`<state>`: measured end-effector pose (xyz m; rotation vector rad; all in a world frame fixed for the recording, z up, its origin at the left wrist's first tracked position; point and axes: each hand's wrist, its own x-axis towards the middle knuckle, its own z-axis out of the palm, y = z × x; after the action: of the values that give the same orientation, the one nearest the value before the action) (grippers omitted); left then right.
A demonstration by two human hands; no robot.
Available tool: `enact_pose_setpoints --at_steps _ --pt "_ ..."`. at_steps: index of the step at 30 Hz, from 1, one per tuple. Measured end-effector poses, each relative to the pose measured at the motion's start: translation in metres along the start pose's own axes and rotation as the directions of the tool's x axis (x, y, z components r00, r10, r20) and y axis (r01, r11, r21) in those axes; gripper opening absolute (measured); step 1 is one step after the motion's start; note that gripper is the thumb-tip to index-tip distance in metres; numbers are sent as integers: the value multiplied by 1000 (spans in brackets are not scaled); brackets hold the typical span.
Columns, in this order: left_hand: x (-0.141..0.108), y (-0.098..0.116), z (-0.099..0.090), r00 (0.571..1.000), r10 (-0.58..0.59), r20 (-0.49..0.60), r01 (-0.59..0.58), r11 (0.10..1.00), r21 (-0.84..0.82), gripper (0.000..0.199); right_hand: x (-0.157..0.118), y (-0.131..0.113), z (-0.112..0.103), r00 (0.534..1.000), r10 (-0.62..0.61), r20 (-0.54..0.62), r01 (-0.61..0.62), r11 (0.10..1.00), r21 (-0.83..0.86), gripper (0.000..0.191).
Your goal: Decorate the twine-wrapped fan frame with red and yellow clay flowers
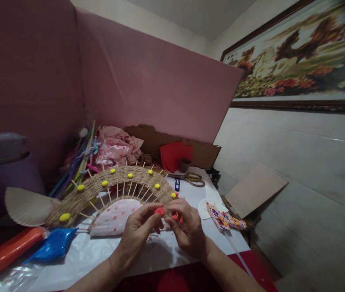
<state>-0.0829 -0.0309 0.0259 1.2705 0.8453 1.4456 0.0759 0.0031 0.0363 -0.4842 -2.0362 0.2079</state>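
My left hand (140, 229) pinches a small piece of red clay (159, 211) between thumb and fingertips. Close beside it on the right, my right hand (189, 229) has its fingers bent together around more red bits at the fan's right end. Behind both hands stretches a woven, fan-shaped piece (95, 192) with thin wooden sticks poking out and yellow clay dots (130, 175) on its band. A white cloth with red dots (116, 217) fills its inner half-circle. What the right fingertips touch is partly hidden.
Scissors (195, 179) and a blue cutter (177, 185) lie behind the hands. Red sheets (175, 156), a small brown pot (185, 164) and pink cloth (119, 146) are further back. Blue (53, 244) and orange (11, 249) clay packs lie left; a floral bow (225, 219) lies right.
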Motion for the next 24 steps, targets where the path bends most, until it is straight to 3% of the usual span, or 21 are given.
enact_pose_setpoints --at_steps 4,11,18,24 --pt "0 2 1 1000 -19 2 19 996 -86 21 0 -1 4 997 33 66 -33 999 2 24" --pt "2 2 -4 997 -41 59 44 998 -44 19 3 -2 2 997 10 76 -15 997 74 18" --pt "5 -2 -4 997 -68 -31 66 996 -55 24 3 -1 2 988 32 150 -40 998 50 21" --pt "6 -3 -7 995 -87 -38 86 996 -29 23 7 -4 0 980 16 199 -25 999 41 14"
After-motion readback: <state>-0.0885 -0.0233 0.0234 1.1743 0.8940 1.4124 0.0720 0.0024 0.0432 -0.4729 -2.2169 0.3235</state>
